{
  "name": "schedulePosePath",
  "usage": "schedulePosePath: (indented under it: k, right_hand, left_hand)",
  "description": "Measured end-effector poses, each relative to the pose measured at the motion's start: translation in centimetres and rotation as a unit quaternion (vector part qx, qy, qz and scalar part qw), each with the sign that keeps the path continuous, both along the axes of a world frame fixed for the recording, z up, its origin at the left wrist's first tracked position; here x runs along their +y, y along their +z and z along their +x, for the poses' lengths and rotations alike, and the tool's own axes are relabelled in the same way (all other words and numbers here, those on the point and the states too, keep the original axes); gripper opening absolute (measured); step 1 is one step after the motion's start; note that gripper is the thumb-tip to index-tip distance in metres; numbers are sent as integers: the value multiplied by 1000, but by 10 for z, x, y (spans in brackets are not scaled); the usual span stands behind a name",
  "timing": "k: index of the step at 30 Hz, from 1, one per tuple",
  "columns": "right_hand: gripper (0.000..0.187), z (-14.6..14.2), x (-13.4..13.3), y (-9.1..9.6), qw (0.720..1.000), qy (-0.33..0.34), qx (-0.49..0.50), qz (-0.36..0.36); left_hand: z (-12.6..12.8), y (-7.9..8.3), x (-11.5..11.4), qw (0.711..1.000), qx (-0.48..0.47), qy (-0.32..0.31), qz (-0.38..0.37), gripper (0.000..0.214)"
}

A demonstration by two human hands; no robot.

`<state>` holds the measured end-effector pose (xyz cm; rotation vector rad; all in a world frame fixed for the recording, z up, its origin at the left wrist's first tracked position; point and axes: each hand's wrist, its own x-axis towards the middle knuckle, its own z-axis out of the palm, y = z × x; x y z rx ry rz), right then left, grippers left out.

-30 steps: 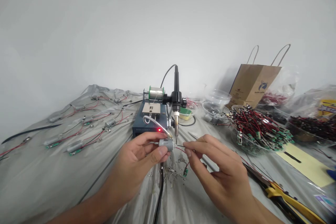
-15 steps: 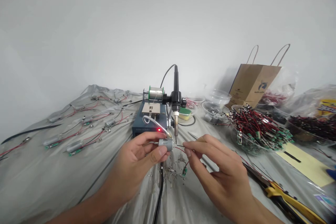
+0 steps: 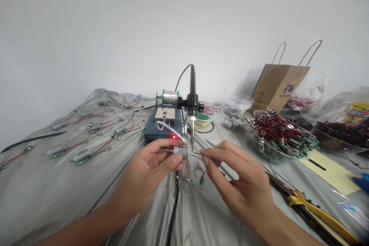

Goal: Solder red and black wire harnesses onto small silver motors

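My left hand (image 3: 155, 161) grips a small grey electric motor (image 3: 181, 151) between thumb and fingers, its terminal end facing right. Just above that end points the tip of a soldering iron (image 3: 192, 123), clamped upright in a holder. The curved metal solder guide tube (image 3: 173, 130) ends beside the tip. My right hand (image 3: 230, 177) pinches a thin black wire (image 3: 197, 153) that reaches toward the motor's terminals; whether it touches them I cannot tell. A red wire (image 3: 197, 157) runs from the motor past my right fingers, and a small green circuit board (image 3: 202, 180) hangs below.
Behind my left hand stands the blue soldering station (image 3: 150, 132) with a solder spool (image 3: 170, 97). Several wired motors (image 3: 81, 155) lie at left. On the right are a bowl of wired switches (image 3: 284, 134), a paper bag (image 3: 278, 88) and yellow-handled pliers (image 3: 311, 209). Solder bits litter the sheet.
The whole view has shifted slightly, so the bench sits higher. Both hands keep their holds on the motor and the black wire near the iron's tip.
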<state>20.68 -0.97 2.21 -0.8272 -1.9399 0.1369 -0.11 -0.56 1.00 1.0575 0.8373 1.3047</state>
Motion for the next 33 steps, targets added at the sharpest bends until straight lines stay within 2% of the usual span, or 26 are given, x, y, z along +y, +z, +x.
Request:
schedulePosePath:
  k: [33]
  right_hand:
    - [17, 0, 0, 2, 1000, -11, -11, -4]
  left_hand:
    - [2, 1, 0, 1000, 16, 8, 1, 19]
